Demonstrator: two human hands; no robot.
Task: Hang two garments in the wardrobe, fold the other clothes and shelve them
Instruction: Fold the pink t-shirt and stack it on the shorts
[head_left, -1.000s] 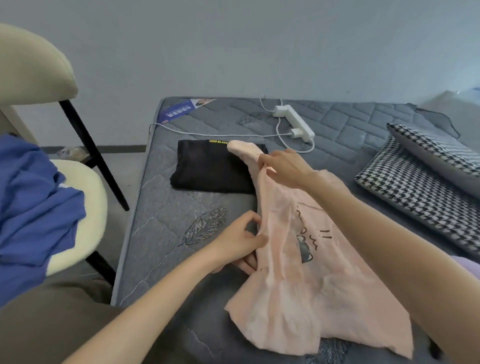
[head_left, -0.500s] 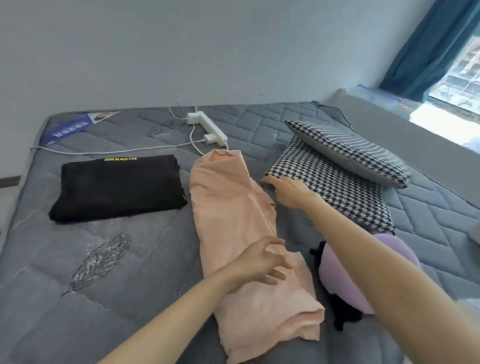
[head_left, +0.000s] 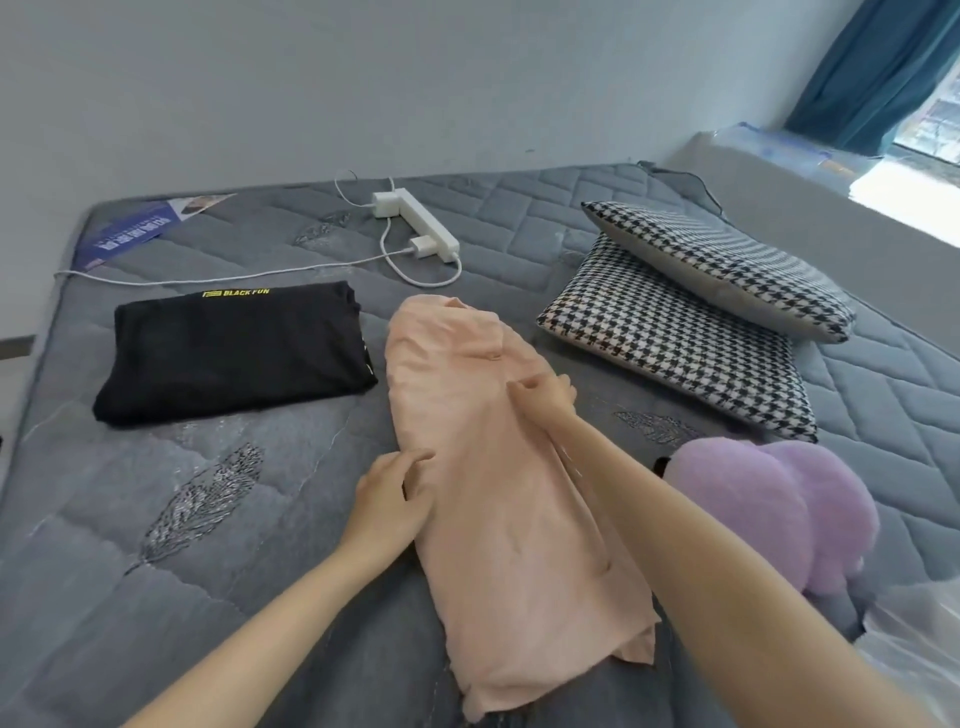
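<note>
A plain pale wall (head_left: 363, 78) backs the grey quilted mattress (head_left: 270, 582). At far right, a teal curtain (head_left: 872, 67) hangs beside a bright, daylit window (head_left: 935, 122).

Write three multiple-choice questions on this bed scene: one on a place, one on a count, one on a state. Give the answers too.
1. Where does the black garment lie relative to the pink garment?
A. on top of it
B. to its left, apart from it, on the mattress
C. underneath it

2. How many checked pillows are on the mattress?
A. one
B. two
C. four

3. What state is the pink garment in?
A. hung on a hanger
B. rolled into a ball
C. folded lengthwise into a long strip

Answers:
1 B: a band of grey mattress shows between the two garments.
2 B: one pillow leans on top of the other, and no more are in view.
3 C: it lies long and narrow on the mattress, with the left hand at its edge and the right hand on top.
</note>
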